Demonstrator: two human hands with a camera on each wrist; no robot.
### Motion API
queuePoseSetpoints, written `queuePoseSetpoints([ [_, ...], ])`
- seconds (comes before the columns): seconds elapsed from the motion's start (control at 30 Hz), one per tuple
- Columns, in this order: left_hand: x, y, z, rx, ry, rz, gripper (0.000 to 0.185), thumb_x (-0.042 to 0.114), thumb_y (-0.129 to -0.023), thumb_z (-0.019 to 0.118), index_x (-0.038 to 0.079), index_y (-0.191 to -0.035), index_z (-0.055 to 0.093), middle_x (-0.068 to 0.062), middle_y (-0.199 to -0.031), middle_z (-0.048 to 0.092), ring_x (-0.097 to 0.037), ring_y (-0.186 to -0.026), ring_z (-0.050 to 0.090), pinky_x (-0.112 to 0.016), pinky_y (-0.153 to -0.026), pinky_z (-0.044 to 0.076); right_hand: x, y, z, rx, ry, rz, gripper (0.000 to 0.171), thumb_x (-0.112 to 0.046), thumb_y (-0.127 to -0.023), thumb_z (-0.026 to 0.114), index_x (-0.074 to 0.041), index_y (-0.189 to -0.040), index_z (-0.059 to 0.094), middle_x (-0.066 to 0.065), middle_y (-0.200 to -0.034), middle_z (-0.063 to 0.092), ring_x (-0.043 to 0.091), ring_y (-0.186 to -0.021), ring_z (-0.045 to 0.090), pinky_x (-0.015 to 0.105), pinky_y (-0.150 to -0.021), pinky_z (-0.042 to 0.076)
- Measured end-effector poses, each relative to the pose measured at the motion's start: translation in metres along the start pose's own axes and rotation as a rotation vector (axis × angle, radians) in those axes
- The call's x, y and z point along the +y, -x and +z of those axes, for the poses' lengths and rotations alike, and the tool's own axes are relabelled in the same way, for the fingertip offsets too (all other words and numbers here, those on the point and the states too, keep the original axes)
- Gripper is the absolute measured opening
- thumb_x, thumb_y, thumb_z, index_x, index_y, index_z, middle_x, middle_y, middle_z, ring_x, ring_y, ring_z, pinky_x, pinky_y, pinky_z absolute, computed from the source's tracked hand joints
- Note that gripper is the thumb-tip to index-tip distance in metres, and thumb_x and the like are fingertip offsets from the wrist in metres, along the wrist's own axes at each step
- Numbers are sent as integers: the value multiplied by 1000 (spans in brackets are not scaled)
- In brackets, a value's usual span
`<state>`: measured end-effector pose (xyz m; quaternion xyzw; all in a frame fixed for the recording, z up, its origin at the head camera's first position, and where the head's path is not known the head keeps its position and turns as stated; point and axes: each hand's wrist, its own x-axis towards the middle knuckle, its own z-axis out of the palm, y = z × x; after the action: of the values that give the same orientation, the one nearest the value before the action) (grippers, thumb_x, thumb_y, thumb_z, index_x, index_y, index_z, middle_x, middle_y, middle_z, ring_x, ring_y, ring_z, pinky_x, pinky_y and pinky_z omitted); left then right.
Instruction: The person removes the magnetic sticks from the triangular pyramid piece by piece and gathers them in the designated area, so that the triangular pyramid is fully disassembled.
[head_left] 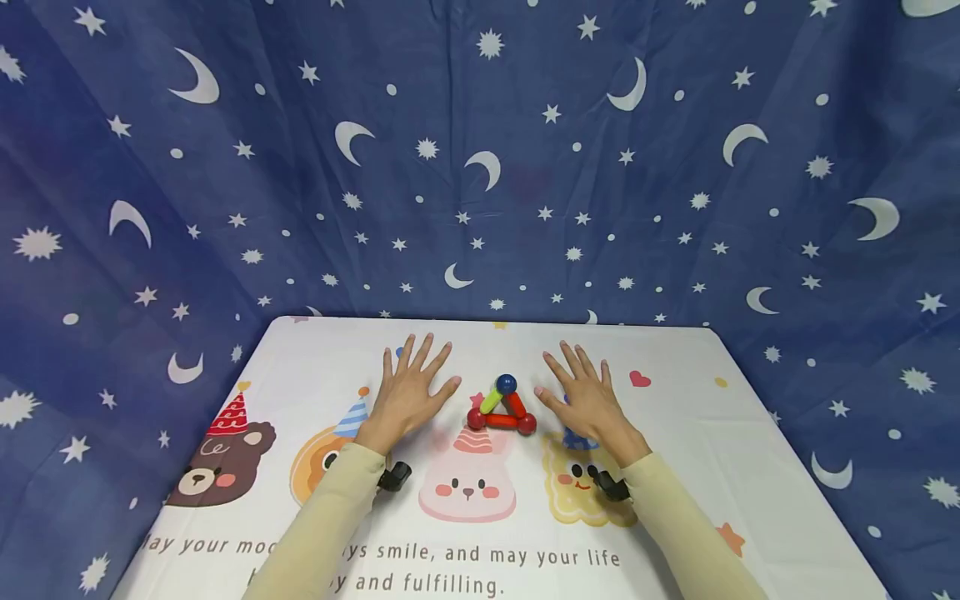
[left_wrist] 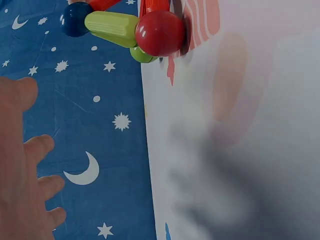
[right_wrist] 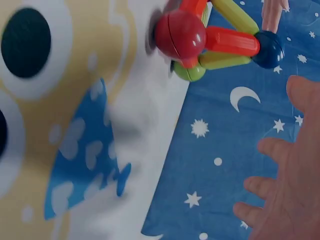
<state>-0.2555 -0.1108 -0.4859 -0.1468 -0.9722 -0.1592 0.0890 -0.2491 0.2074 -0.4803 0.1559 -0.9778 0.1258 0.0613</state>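
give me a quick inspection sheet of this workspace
surface: white table cover printed with cartoon animals and text
job's things: small pyramid of rods and balls standing between the hands; blue ball on top, red balls at the base, red and green rods
clutter: nothing seen
hands: left hand and right hand flat on the cover, fingers spread, either side of the pyramid, not touching it
cables: nothing seen; a small black device at each wrist
surroundings: blue moon-and-star cloth behind and beside

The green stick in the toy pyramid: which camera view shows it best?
The left wrist view: the green stick fills the frame, sharp, between blue ball and red ball. The right wrist view shows it partly hidden; the head view shows it tiny.
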Motion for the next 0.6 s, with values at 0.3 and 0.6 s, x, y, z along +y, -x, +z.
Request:
queuePoseSetpoints([
  [0.3, 5, 3, 5, 18, 58, 9, 66, 66, -97, 34, 34, -155, 27, -4, -165, 20, -32, -154, 8, -66, -118, 7, -6, 8, 14, 49, -113, -55, 66, -55, -97, 48, -23, -153, 36, 11, -162, 27, 39, -148, 26, 71, -114, 13],
  [0.6, 16, 2, 15, 19, 179, 18, 66, 57, -98, 42, 27, -155, 30, -6, -163, 26, -33, -152, 18, -63, -119, 15, -13, 11, 22, 70, -307, -67, 62, -46, -97, 55, -18, -151, 40, 12, -157, 36, 37, -143, 36, 65, -113, 28],
])
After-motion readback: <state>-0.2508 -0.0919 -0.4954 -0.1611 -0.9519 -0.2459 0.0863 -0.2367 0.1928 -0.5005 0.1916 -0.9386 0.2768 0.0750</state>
